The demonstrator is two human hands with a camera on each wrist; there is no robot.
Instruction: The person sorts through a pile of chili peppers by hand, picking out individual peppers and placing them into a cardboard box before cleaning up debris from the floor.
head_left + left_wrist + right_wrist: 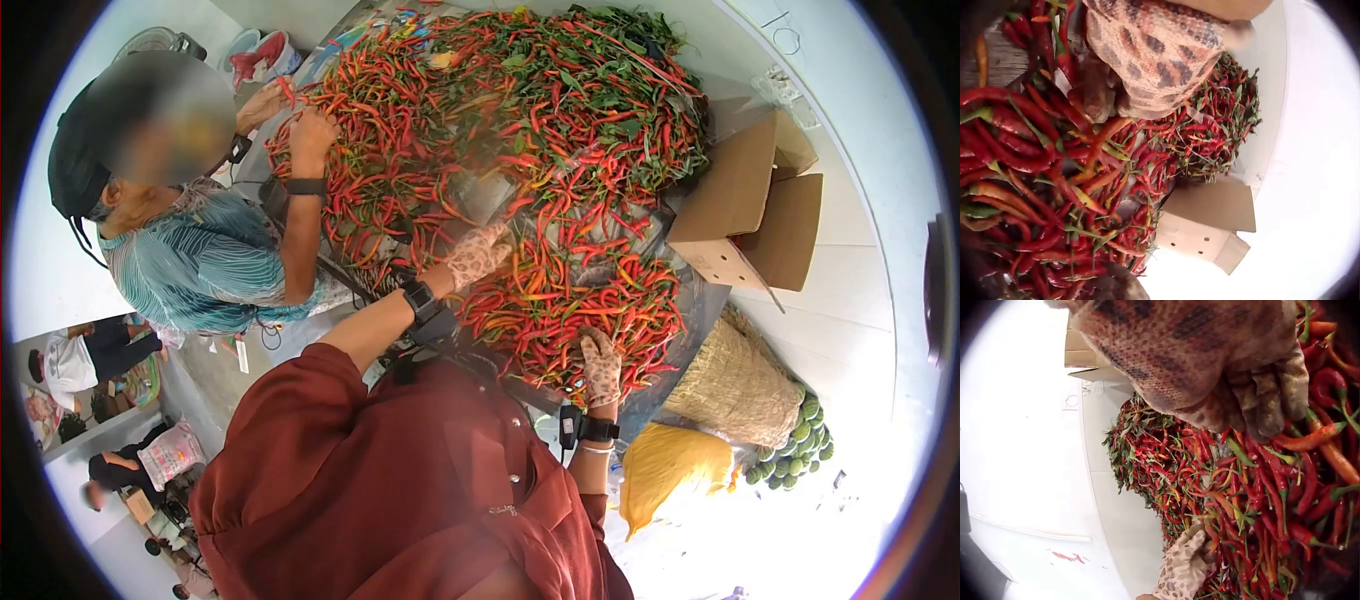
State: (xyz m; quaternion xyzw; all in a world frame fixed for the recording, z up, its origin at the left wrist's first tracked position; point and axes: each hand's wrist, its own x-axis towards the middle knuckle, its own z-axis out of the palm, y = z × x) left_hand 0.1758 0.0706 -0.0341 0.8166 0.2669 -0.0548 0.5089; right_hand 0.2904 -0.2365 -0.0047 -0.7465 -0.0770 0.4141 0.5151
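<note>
Loose red chilies (560, 325) spread between the two hands and under both; axes crossed, no common direction.

Left hand (480, 255): reaches farther forward, low over the chilies, fingers forward. Its grip is hidden; cannot tell if it has hold of any.

Right hand (601, 367): nearer the body, fingers partly bent over the chilies. No chili shows in its fingers, but the undersides are hidden; cannot tell if it pinches one.

Key relation, by judgement: an orange-red chili (1313, 436) lies just beside the right fingertips, long axis leading away from them, green stem end farthest. Right hand is clearly nearer; left is well apart from it.

Leafy chili heap (620, 110): ahead of both hands.
</note>
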